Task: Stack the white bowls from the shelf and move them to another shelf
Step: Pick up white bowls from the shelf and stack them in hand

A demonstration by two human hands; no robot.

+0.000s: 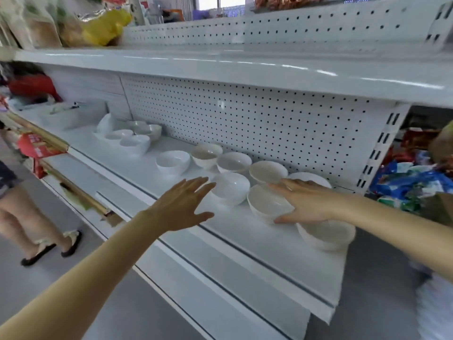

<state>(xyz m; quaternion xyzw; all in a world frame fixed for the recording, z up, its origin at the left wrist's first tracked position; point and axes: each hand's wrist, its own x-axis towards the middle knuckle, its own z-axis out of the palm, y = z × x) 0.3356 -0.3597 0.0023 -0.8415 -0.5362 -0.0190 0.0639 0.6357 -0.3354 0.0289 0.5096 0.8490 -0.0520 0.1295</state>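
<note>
A long white shelf (220, 241), backed by a pegboard panel (245, 114), is seen to carry the white bowls (172, 163), which are stood singly and upright in a loose cluster toward its right end. The right hand (308, 202) is spread wide with straight fingers and laid against the right side of a front bowl (266, 204), thumb low, fingers over the rim. The left hand (181, 204) is held open and splayed, just beside another bowl (230, 188), nothing being held.
</note>
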